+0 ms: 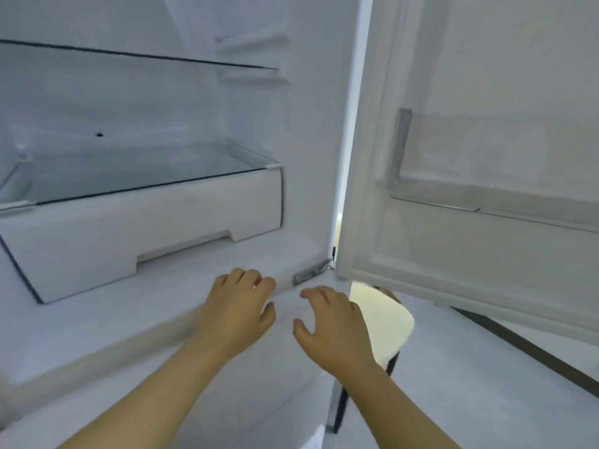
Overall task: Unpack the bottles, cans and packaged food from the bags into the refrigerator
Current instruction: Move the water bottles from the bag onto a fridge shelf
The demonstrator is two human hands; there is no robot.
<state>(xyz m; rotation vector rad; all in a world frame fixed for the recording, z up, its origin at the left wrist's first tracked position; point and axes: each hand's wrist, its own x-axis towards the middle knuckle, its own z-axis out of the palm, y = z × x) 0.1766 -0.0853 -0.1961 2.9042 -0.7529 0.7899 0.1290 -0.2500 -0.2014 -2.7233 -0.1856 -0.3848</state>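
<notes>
Our two hands reach forward side by side, palms down: left hand, right hand, fingers loosely curled, grasping nothing. Just beyond the fingertips the refrigerator stands open: one white drawer, two glass shelves above. Right of the fingers, one open door with one door bin.

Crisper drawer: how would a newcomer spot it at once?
Look inside the open refrigerator, at the bottom. The drawer sits directly under the lower glass shelf. Unlike that clear shelf, it is opaque white, with a notched cut-out along its lower front edge.
</notes>
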